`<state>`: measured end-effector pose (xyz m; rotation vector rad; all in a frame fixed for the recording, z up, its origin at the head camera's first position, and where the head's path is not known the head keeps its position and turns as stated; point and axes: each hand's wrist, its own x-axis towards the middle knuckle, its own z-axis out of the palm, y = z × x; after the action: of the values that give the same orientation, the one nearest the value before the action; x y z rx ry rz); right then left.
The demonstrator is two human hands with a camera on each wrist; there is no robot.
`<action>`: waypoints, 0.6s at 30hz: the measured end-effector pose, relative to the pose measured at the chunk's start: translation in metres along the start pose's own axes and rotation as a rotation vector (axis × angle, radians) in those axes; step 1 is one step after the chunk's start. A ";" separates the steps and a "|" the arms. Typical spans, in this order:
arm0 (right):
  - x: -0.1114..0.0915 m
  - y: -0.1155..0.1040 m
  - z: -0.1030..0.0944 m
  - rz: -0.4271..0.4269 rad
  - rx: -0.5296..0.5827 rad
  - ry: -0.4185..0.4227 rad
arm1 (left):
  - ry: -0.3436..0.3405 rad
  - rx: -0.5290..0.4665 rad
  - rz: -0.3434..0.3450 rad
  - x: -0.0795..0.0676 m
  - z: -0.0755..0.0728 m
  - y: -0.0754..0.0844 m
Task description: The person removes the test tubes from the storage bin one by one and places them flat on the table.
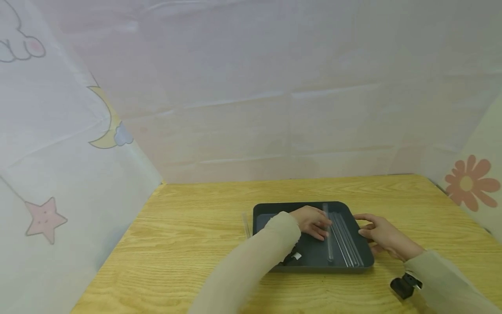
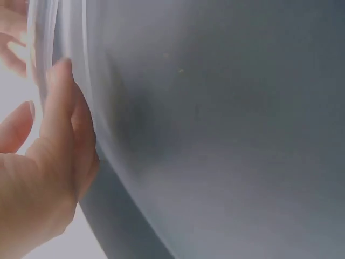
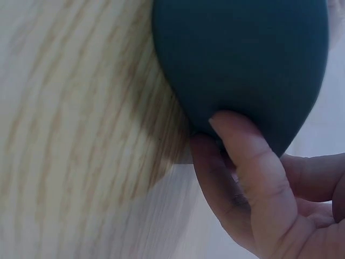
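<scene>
A dark grey tray sits on the wooden table. My left hand reaches over its inside, thumb and fingertips at a clear test tube; they seem to pinch it. In the left wrist view, the hand has its thumb and fingers on either side of a clear band. Several more clear tubes lie side by side at the tray's right. My right hand grips the tray's right side. In the right wrist view, its fingers bear on the outer wall.
Another clear tube lies on the table just left of the tray, partly hidden by it. Pale printed fabric hangs around the table's back and sides. A black wrist device hangs below the right sleeve.
</scene>
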<state>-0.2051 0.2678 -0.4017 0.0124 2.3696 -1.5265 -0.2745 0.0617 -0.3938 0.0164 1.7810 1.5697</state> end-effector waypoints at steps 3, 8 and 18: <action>0.000 -0.001 0.000 -0.001 -0.002 0.001 | -0.011 -0.034 0.005 -0.006 -0.003 0.002; 0.001 0.001 0.000 -0.005 0.001 0.006 | -0.021 -0.060 0.028 -0.011 -0.006 0.005; 0.001 0.003 0.000 -0.012 0.000 0.005 | -0.076 -0.054 0.044 -0.025 -0.014 0.012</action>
<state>-0.2055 0.2690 -0.4047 0.0021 2.3775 -1.5340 -0.2695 0.0415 -0.3714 0.0889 1.6898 1.6268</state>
